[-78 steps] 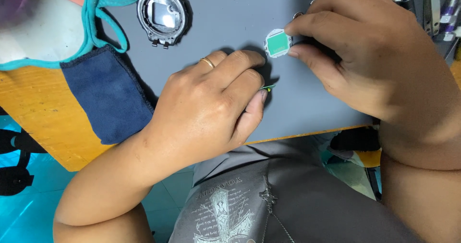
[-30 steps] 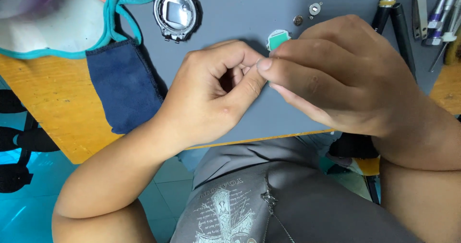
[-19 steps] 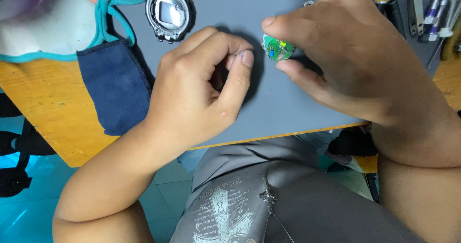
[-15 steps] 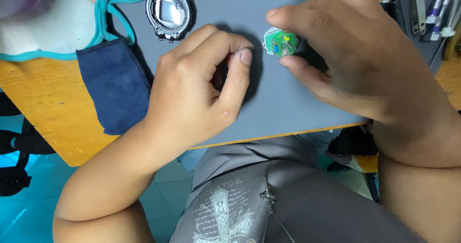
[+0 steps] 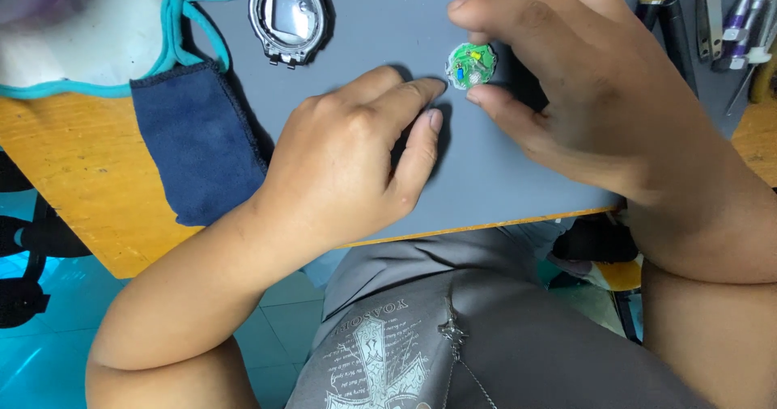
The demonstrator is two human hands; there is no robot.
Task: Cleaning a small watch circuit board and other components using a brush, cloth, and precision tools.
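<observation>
Over grey mat (image 5: 486, 182), right hand (image 5: 599, 93) pinches green circuit disc (image 5: 470, 65).

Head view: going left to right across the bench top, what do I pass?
Dark blue cloth → silver watch case → left hand → small round green circuit module, pinched in the right hand → hand tools at the right edge.

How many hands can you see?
2. The left hand rests on the grey mat; the right hand pinches a small green circuit board above it.
</observation>
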